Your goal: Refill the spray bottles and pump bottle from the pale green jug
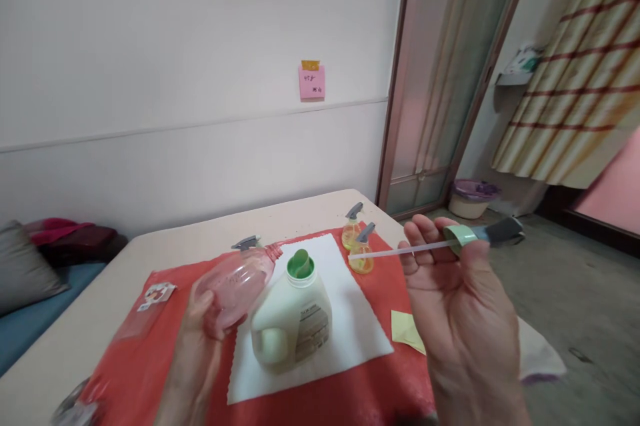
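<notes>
My left hand (203, 319) is closed round a clear pink spray bottle (237, 289), tilted with its open threaded neck up to the right. My right hand (463, 306), palm up, holds a grey trigger spray head (504, 231) between thumb and fingers. Its pale dip tube (385, 254) points left across the fingers. A light green cap-like piece (460, 237) is in the same grip. Between my hands a pale green detergent jug (293, 316) stands uncapped, its green pouring spout (301, 264) showing. The bottle's neck is just left of the jug's mouth.
Two yellow spray bottles (361, 261) with grey triggers stand at the back right. Another grey spray head (247, 243) shows behind the pink bottle. A white cloth (350, 333) lies on a red sheet (390, 379). Yellow paper notes (406, 329) lie right, a plastic packet (150, 303) left.
</notes>
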Available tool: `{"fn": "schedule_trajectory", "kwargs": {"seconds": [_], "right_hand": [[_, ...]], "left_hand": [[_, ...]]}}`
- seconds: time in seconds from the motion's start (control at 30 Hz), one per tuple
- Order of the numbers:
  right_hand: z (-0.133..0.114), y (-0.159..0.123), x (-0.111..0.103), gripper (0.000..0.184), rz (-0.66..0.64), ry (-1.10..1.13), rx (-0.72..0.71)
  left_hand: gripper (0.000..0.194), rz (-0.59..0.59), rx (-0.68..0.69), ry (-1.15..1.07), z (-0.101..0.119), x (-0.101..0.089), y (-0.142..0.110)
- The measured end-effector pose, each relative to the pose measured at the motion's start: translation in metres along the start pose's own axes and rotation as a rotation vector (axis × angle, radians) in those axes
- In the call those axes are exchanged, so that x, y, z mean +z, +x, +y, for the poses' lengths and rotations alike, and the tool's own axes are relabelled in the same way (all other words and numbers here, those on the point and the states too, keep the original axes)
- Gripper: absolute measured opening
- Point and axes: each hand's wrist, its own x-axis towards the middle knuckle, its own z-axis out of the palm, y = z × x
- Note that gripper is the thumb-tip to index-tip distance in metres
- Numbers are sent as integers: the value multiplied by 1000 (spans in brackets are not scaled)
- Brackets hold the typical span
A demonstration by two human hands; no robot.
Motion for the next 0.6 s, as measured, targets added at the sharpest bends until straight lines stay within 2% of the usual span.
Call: {"fn": "schedule_trajectory", "kwargs": {"seconds": [0.1,0.3,0.6], "right_hand": [[0,0,0,25,-8,-14,-7],[1,1,3,27,-20,-10,20],[0,-3,5,28,-35,14,45]], "left_hand": [[51,19,-1,28,-2,-1,1],[51,-37,66,99,1,8,-4],[39,70,123,181,0,4,3]]}}
